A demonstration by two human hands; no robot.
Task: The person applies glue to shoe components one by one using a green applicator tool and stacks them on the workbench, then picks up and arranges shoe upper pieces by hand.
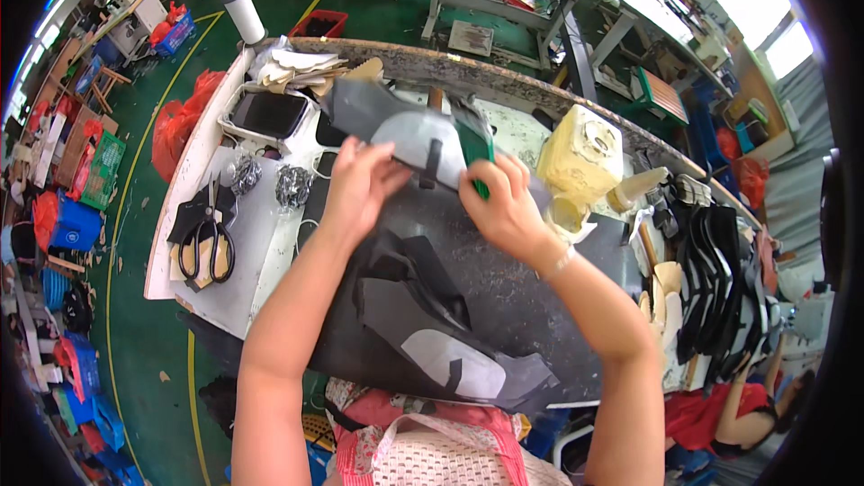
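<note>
dark sheet piece [360,106], with a light grey rounded patch [405,135] and a short black strip [434,158] across it, is held up over the far middle of the worktop [263,247], between the two hands. it looks light and thin, pliant enough to bend under its own weight but with some body where the patch lies; it seems unlikely to break, though a hard pinch might crease it. whether its face is slick or tacky cannot be told. the outer edges appear the best places to take hold, fingers on one side and thumb on the other, clear of the patch and strip.

the left hand [356,187] pinches the piece at its near left edge, fingertips drawn together, some of them blurred. the right hand [508,214] is curled almost into a fist around a green tool [474,151] at the piece's right side; whether it also grips the piece is hidden. both forearms rise from the lower edge, elbows spread outward and wrists turned in toward each other, a pale band [565,259] around the right wrist. nearer the body, a second patched piece [459,364] lies on the dark mat [526,301], patch facing up.
</note>
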